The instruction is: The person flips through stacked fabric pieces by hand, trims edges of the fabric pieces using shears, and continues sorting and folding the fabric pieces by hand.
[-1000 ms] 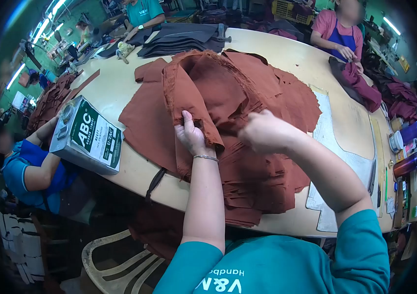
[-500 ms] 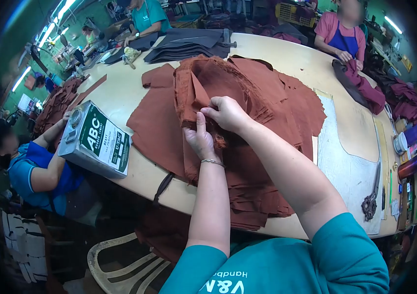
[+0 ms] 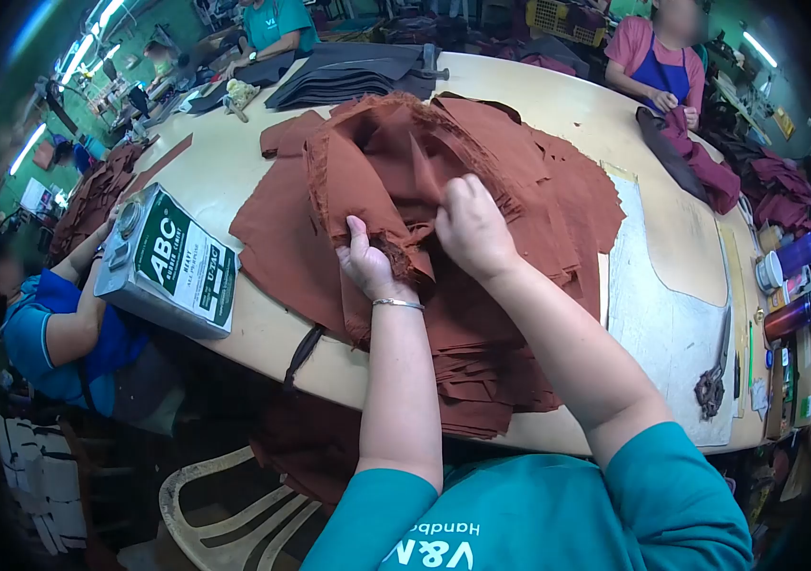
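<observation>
My left hand [image 3: 373, 266] is closed round the bunched lower end of a rust-brown fabric piece [image 3: 353, 195] with frayed edges, thumb pointing up. Slightly higher and to its right, my right hand [image 3: 478, 228] has its fingers curled on a raised fold [image 3: 425, 169] of the same fabric; its fingertips are partly hidden. Beneath both hands, a pile of rust-brown fabric pieces [image 3: 277, 228] spreads over the table, and a stack of them hangs near its front edge.
A metal rubber cement can [image 3: 172, 262] stands at the left table edge, beside a co-worker in blue [image 3: 63, 319]. Dark fabric sheets [image 3: 348, 76] are stacked at the back. Scissors [image 3: 710, 385] lie on a pale pattern sheet [image 3: 658, 343] at right. Another person [image 3: 658, 71] handles maroon fabric.
My hands have moved apart: the right went rightward with a fold of fabric, while the left stayed on the bunched end. The fabric between them has opened out.
</observation>
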Tool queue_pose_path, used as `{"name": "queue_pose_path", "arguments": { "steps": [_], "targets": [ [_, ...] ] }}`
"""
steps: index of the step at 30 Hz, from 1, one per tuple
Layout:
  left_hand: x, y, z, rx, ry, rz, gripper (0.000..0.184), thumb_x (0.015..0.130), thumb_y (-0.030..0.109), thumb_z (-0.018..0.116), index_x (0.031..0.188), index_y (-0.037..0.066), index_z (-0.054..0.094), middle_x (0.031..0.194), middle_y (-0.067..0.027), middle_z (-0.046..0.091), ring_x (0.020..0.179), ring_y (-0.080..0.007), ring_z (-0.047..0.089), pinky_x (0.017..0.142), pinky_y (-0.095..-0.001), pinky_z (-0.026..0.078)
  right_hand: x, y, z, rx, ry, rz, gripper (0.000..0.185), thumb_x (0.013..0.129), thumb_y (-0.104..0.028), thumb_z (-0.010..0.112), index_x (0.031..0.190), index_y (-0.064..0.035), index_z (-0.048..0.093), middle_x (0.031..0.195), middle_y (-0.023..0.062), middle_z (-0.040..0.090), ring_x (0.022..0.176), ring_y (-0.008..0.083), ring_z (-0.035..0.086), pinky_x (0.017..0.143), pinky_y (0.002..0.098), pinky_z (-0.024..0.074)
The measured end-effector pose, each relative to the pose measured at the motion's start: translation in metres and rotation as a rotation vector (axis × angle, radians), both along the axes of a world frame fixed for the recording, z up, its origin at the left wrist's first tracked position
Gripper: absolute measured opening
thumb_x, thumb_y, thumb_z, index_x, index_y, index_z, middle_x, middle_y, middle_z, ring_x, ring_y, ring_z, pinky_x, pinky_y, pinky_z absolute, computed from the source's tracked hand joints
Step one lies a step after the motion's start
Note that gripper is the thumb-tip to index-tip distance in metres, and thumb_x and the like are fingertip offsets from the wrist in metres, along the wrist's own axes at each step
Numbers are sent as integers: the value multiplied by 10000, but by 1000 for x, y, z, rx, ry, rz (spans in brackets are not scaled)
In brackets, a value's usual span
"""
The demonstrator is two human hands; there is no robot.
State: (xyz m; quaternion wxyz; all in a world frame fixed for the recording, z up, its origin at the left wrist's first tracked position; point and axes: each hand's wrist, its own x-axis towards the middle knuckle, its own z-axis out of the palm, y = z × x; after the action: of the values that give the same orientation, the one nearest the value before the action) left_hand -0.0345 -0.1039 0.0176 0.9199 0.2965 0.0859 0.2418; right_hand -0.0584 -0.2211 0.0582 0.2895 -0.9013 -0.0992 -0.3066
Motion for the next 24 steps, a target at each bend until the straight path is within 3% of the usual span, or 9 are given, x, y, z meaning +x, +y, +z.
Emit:
{"name": "queue_pose_path", "arguments": {
  "steps": [3,5,9,10,11,13,18,20,24],
  "targets": [
    [8,3,-8,80,-74,-48,317,831,111,541,1116,-14,482,1079,-80,530,923,-163,517,815,-275,412,-7,2,21,-321,-112,310,217,695,-87,500,911,-86,518,1000,39,483,966,253,433,749,370,408],
    [10,4,-13,88,-91,-56,291,838,104,531,1103,-9,490,1070,-75,534,912,-158,521,804,-269,417,-6,2,19,-495,120,507,266,662,-52,505,924,-75,542,1048,26,474,1004,247,414,788,388,385],
    [0,-5,5,18,-78,-2,264,845,98,524,1088,-2,499,1059,-76,540,906,-147,524,794,-267,424,-12,-11,39,-545,542,659,180,619,-108,546,795,-118,585,892,18,550,1002,254,399,790,428,367],
    [-3,-7,9,6,-87,12,263,845,99,524,1086,-1,500,1058,-78,541,908,-144,524,793,-268,424,-16,-14,44,-709,758,752,142,604,-124,547,735,-140,599,784,8,570,970,254,410,788,458,359],
    [-5,-8,10,-6,-97,4,257,843,97,527,1080,1,504,1052,-78,544,908,-142,525,791,-268,425,-27,-19,46,-837,845,781,202,626,-113,498,764,-171,634,843,13,592,988,251,407,808,426,364],
    [-5,-10,11,-41,-119,-5,246,840,95,532,1068,5,510,1041,-78,550,907,-138,528,788,-269,428,-40,-36,54,-813,802,748,168,617,-96,503,729,-143,619,829,38,598,931,267,474,771,422,400],
    [1,-14,6,148,-95,-8,191,841,125,539,990,6,526,967,-80,571,812,-149,558,719,-264,460,-17,-17,71,-7,108,355,96,661,-84,571,728,-20,545,666,123,529,632,272,536,585,338,439],
    [3,-10,-2,148,-92,-70,219,852,153,524,1018,13,496,953,-91,568,787,-168,572,695,-275,474,4,7,64,230,83,262,236,701,-217,656,726,-11,541,648,124,560,613,225,560,582,321,452],
    [-5,-7,8,154,62,-100,253,881,249,476,977,16,453,894,-100,549,769,-185,565,678,-287,483,38,29,39,231,392,215,313,701,-280,682,718,-3,539,665,125,565,614,220,553,588,319,449]
  ]
}}
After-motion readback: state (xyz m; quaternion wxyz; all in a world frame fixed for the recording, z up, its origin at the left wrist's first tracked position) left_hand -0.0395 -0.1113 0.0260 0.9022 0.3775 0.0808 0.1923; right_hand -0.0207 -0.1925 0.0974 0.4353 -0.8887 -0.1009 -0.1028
